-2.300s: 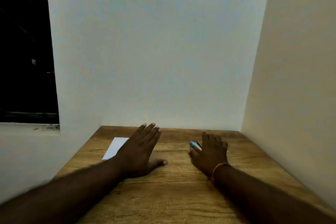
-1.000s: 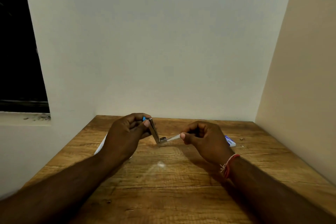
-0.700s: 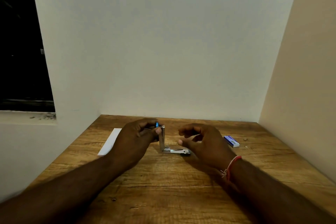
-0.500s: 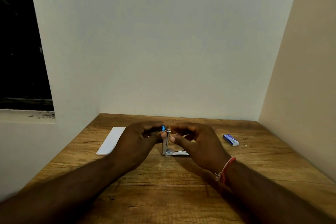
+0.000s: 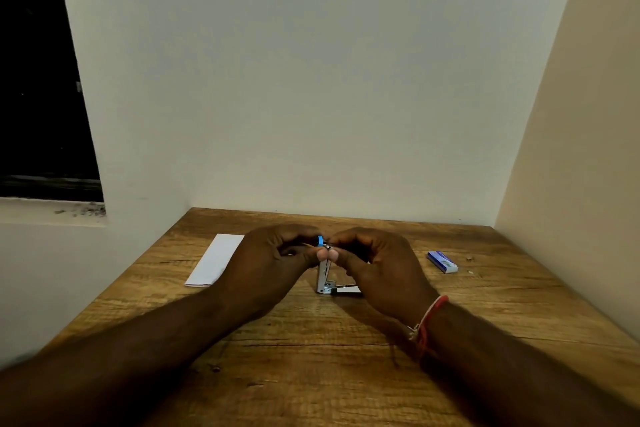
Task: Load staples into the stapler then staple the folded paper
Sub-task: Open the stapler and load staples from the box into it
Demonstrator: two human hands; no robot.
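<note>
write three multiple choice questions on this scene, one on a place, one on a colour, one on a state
1. Where does the folded paper lie on the table?
A. by the right wall
B. left of the left hand
C. on the window sill
2. What colour is the small box?
A. blue
B. red
C. green
3. How is the stapler set?
A. shut flat
B. lifted off the table
C. hinged open, one arm upright, base on the table
Answers: 1 B, the white sheet lies beyond the left hand. 2 A, it shows blue, right of the right hand. 3 C, both hands pinch the upright arm's top.
</note>
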